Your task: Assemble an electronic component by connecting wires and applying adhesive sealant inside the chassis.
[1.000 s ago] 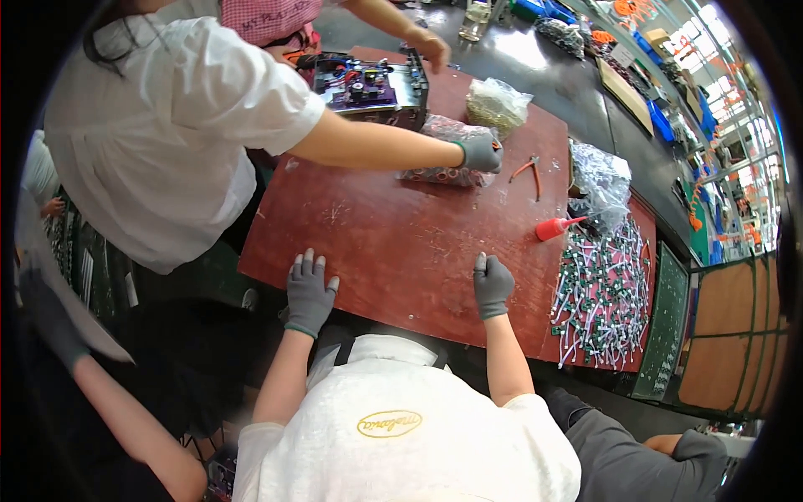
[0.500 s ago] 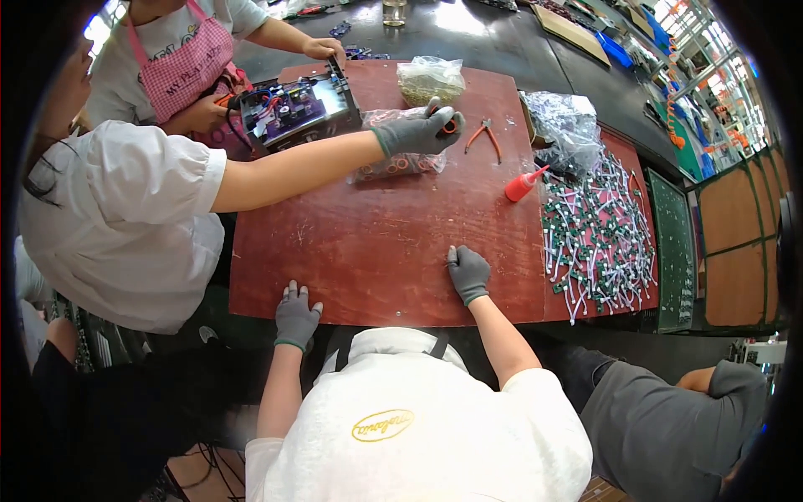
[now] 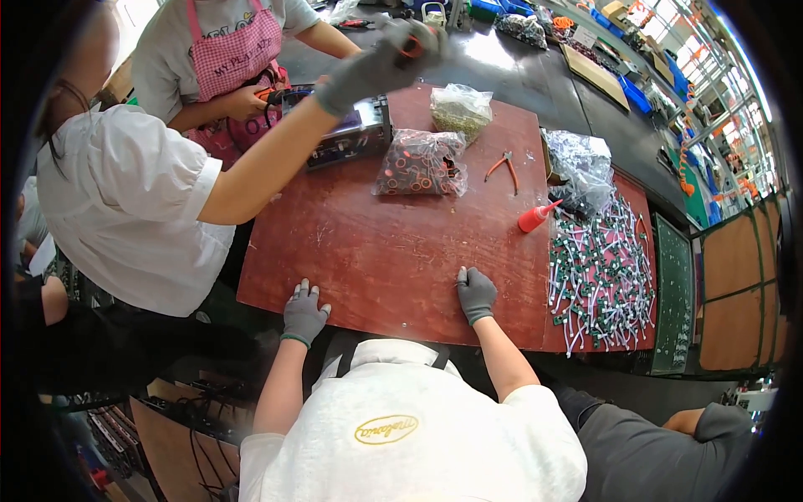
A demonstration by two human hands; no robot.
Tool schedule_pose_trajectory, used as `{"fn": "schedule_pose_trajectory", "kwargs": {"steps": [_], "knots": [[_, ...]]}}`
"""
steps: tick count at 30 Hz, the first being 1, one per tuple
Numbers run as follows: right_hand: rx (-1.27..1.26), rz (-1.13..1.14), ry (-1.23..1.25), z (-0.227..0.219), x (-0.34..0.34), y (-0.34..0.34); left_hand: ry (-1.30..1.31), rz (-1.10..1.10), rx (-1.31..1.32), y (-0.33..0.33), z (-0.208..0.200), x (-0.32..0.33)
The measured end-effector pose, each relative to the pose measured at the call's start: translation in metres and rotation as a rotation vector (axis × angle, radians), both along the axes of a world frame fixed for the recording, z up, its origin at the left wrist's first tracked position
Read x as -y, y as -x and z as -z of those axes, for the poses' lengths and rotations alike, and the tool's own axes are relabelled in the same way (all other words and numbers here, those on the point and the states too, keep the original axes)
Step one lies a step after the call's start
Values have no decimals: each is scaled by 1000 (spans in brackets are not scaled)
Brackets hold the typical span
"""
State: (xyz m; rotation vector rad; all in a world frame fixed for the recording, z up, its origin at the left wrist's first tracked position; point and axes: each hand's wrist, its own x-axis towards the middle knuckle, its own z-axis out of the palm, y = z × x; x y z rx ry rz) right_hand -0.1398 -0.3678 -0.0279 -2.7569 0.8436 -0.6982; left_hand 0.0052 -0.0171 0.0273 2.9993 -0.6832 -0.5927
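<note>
The red bottle (image 3: 531, 220) sits on the counter (image 3: 376, 251) at one o'clock from the nearer right hand (image 3: 477, 294) — fisted, contents hidden — spout (image 3: 553, 206) toward two o'clock, the left hand (image 3: 304, 315), fingers spread, apparently empty, at its eight o'clock.

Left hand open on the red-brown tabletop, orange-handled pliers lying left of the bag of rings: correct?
No: the head view shows the orange-handled pliers to the right of the bag of rings, not left. The rest stands: the left hand is open on the red-brown tabletop.
</note>
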Motion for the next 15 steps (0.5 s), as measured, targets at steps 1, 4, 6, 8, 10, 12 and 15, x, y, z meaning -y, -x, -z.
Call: {"fn": "schedule_pose_trajectory", "kwargs": {"steps": [1, 4, 6, 8, 10, 12, 15], "knots": [[-15, 2, 7, -1, 0, -1, -3, -2, -2, 0, 0, 1], [-6, 5, -4, 1, 4, 1, 0, -3, -8, -1, -2, 4], [3, -10, -11, 2, 3, 2, 5, -11, -8, 1, 0, 2], [12, -23, -16, 4, 3, 6, 10, 2, -6, 1, 8, 2], [22, -5, -10, 4, 0, 5, 10, -19, 18, 4, 11, -1], [30, -23, -17, 3, -3, 7, 5, -36, 39, 7, 10, -5], [9, 0, -36, 2, -1, 9, 5, -29, 28, 6, 12, 1]]}}
